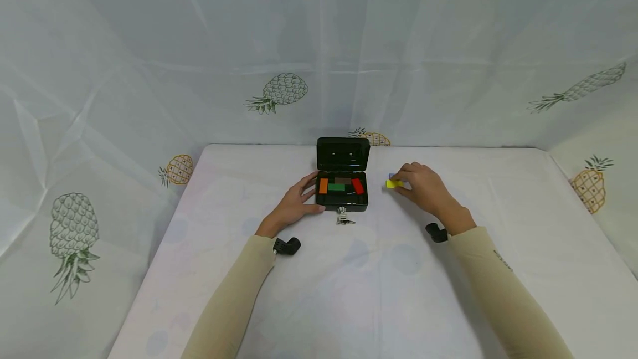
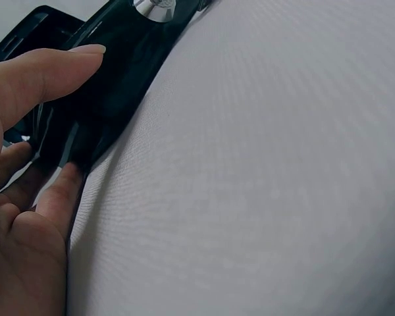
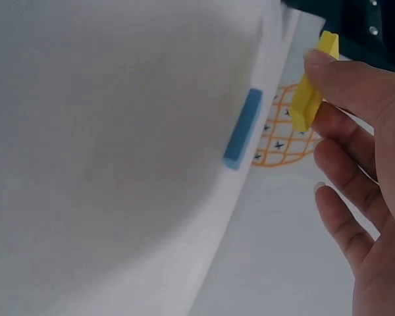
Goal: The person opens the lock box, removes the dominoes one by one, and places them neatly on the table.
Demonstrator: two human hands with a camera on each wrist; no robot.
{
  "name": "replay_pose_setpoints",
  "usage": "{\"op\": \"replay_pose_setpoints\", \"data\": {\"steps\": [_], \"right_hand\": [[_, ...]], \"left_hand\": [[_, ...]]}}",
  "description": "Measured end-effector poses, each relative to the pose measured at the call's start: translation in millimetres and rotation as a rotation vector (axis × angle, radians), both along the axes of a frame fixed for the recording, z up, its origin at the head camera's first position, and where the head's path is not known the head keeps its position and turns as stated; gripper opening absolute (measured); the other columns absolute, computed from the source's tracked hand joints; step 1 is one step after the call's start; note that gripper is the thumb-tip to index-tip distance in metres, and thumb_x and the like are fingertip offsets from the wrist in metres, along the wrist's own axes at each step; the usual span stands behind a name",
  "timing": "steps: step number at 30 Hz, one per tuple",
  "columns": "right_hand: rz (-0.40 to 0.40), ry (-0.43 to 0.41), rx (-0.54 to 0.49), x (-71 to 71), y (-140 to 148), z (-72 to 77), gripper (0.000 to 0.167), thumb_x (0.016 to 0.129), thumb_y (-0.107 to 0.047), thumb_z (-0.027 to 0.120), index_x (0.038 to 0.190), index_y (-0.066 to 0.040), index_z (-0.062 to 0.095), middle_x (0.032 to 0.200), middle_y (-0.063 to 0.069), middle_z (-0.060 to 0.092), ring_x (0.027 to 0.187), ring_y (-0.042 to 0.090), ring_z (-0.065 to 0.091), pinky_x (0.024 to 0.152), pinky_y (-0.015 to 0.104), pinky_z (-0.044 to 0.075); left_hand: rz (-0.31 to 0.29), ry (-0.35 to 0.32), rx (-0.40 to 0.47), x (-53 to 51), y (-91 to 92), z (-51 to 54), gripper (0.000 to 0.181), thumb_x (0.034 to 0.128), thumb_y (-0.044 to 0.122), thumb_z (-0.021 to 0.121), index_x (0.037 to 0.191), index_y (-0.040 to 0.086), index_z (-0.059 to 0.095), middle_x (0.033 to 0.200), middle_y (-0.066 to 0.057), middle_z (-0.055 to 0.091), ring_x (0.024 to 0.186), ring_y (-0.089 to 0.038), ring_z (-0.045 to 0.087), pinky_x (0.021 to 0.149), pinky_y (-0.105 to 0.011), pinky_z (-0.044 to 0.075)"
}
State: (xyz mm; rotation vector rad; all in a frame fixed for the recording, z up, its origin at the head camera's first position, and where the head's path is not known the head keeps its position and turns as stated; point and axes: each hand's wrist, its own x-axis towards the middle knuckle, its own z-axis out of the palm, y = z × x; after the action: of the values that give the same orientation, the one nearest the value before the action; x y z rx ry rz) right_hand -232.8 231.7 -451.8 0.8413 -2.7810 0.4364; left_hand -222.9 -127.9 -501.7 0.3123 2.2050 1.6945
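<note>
An open black metal box (image 1: 341, 205) stands near the table's back edge, its lid raised. Inside lie an orange block (image 1: 323, 185), a green block (image 1: 336, 187), a brown block (image 1: 343, 180) and a red block (image 1: 357, 186). My left hand (image 1: 291, 206) rests against the box's left side; in the left wrist view the thumb lies on the front of the box (image 2: 108, 79). To the right of the box, my right hand (image 1: 423, 188) pinches a yellow block (image 3: 309, 92) between thumb and fingers. A blue block (image 3: 242, 130) lies on the table beside it.
Keys (image 1: 345, 221) hang from the lock at the box's front. A white cloth (image 1: 319, 292) covers the table, and a pineapple-print sheet (image 1: 199, 98) hangs behind it.
</note>
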Motion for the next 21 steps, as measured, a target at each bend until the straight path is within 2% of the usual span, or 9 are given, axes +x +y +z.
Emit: {"op": "replay_pose_setpoints", "data": {"steps": [21], "right_hand": [[-0.038,-0.084,0.041,-6.7,10.6,-10.3,0.026,0.082,-0.001,0.089,0.107,0.002,0.080,0.104,0.016,0.075,0.095,0.035,0.068,0.082,0.050,0.063]], "left_hand": [[0.010,-0.001,-0.016,1.7,1.8,2.9,0.100,0.0895,0.000,0.084,0.169,0.025,0.028,0.172,-0.010,0.030,0.154,-0.035,0.039,0.122,-0.042,0.044]]}}
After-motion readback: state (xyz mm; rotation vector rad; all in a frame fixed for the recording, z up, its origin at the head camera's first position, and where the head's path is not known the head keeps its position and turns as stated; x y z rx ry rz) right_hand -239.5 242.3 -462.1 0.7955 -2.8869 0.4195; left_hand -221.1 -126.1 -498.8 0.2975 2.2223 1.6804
